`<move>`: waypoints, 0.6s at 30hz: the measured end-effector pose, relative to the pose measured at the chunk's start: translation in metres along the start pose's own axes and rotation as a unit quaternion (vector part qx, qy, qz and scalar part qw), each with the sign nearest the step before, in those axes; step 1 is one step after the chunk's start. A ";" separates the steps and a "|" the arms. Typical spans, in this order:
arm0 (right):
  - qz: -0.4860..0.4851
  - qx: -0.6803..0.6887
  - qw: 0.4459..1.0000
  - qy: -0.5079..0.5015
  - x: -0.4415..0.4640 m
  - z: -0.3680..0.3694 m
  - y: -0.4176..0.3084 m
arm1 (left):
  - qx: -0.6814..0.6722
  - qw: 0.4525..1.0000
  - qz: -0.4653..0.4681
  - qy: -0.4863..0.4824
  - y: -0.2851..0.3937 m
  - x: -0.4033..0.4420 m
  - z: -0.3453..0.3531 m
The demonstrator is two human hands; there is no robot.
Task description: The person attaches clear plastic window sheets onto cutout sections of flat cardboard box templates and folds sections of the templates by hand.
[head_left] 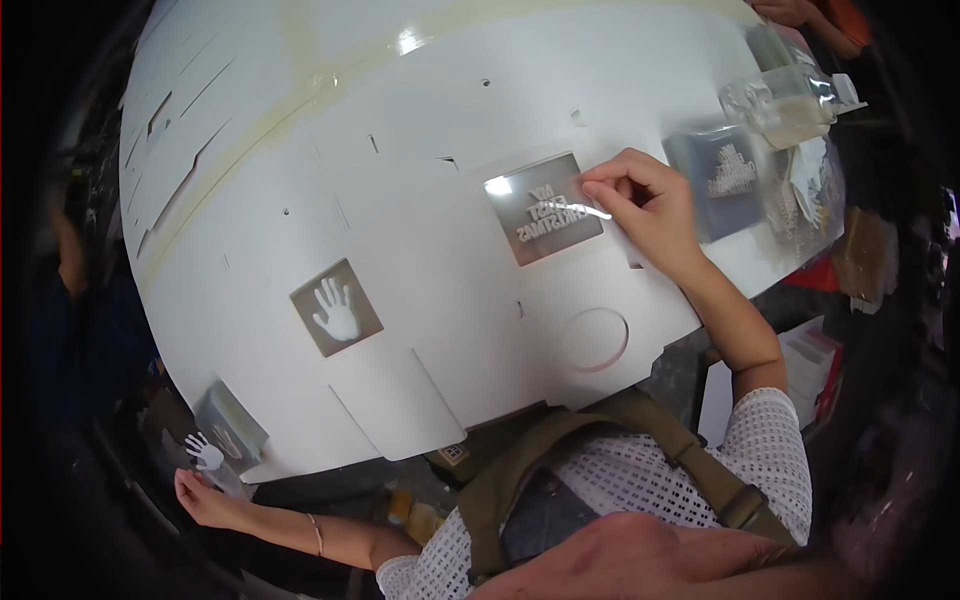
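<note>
Perhaps sparing the lettering (550, 222), the right grip (650, 205) pinched a sheet (512, 210) edgewise; the left grip (207, 502) bunched beside a handprint (205, 455), its hold unclear.

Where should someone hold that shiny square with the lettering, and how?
Probably by its right edge: pinch the lettered square between thumb and fingertip, coming in from the right, where the right hand has its fingertips. It looks thin and flat, and the letters fill much of its middle, so an edge pinch should cover little of them.
</note>
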State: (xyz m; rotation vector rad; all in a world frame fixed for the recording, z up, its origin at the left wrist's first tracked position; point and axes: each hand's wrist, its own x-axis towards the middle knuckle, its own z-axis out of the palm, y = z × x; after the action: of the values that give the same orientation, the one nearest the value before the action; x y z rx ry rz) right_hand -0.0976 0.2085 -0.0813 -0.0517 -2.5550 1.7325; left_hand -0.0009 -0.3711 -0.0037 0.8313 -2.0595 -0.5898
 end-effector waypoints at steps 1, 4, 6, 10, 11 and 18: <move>-0.015 -0.021 1.000 0.004 0.000 0.000 -0.001 | -0.051 0.999 -0.018 0.002 0.003 0.000 -0.004; -0.046 -0.060 0.997 0.013 0.000 0.002 -0.004 | -0.166 0.985 -0.048 -0.003 0.017 0.000 -0.012; -0.061 -0.083 0.994 0.022 0.000 0.003 -0.009 | -0.233 0.970 -0.064 -0.012 0.033 -0.005 -0.013; -0.100 -0.146 0.980 0.092 -0.003 0.005 -0.022 | -0.319 0.940 -0.085 -0.082 0.067 -0.025 -0.004; -0.110 -0.148 0.977 0.105 -0.005 0.004 -0.026 | -0.339 0.926 -0.086 -0.141 0.077 -0.038 0.003; -0.051 0.029 0.951 -0.302 -0.051 0.027 -0.069 | -0.353 0.812 -0.025 -0.465 0.155 -0.144 0.044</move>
State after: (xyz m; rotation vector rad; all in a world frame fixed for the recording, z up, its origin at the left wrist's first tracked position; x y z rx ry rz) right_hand -0.0480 0.1549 -0.0282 0.7076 -2.8098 2.0240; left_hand -0.0265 -0.1568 -0.0014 0.1070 -2.3061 -1.9410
